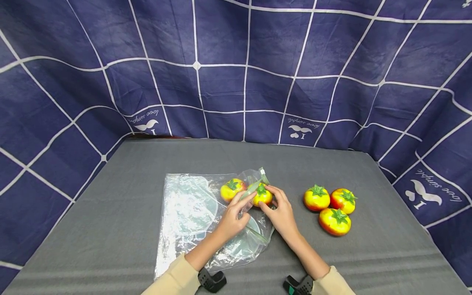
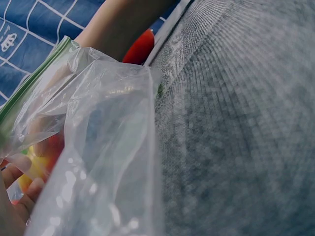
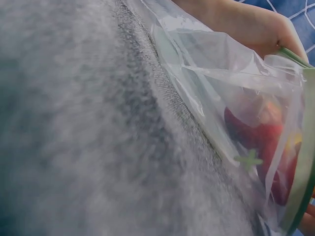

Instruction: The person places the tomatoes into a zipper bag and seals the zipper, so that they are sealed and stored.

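Observation:
A clear zip bag [image 1: 195, 200] with a green seal strip [image 2: 34, 73] lies flat, its mouth toward the right. Inside it sits one yellow-red tomato [image 1: 231, 189] with green leaves on top. My left hand [image 1: 232, 219] pinches the bag's edge at the mouth, its fingers reaching along the green strip. My right hand [image 1: 282, 211] grips a second tomato [image 1: 262, 197] between thumb and fingers, right in the bag's mouth. Through the plastic, red and yellow fruit [image 3: 268, 142] shows in the right wrist view.
To the right of the bag, three more tomatoes [image 1: 334, 222] stand close together on the grey cloth-covered table [image 1: 110, 221]. A dark blue curtain [image 1: 221, 90] with white grid lines hangs behind the table and along its sides.

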`<state>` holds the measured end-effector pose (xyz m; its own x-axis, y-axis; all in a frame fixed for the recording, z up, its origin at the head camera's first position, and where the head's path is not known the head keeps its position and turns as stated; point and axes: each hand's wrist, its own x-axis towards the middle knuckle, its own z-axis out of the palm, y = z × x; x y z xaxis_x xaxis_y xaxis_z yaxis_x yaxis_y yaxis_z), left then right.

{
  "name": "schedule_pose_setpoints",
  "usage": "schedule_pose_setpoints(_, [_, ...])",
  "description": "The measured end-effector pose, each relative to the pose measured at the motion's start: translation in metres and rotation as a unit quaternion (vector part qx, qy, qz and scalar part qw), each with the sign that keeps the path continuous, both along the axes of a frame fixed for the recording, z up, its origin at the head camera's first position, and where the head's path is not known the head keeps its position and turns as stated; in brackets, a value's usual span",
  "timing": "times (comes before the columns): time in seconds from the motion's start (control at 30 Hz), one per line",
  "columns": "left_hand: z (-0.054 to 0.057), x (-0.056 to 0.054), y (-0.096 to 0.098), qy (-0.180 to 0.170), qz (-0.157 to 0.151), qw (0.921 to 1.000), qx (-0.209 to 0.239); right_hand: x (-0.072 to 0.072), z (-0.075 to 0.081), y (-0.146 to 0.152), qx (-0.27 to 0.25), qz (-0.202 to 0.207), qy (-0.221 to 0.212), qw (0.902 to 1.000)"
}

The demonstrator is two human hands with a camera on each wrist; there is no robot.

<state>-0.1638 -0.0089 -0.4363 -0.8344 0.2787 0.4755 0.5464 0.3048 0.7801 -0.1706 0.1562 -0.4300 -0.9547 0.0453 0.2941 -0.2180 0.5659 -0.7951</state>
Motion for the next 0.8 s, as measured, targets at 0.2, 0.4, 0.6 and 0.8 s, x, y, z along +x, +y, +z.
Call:
schedule_pose_setpoints(0.2, [0.000, -0.001, 0.000, 0.011, -0.018, 0.9997, 0.013, -0.007, -0.003, -0.008, -0.016, 0.015, 0.015, 0.9996])
schedule_pose_setpoints(0.4, [-0.003, -0.001, 0.000, 0.037, -0.026, 0.9989, 0.013, -0.012, -0.005, -0.013, -0.034, 0.040, -0.010, 0.9986])
schedule_pose_setpoints(0.6, [-0.004, -0.001, 0.000, 0.038, -0.024, 0.9990, 0.002, -0.014, -0.008, -0.013, -0.024, 0.070, -0.028, 0.9969])
schedule_pose_setpoints(0.8, [-0.005, -0.003, 0.000, 0.028, -0.034, 0.9990, 0.003, -0.015, -0.007, -0.009, 0.004, 0.091, -0.040, 0.9951])
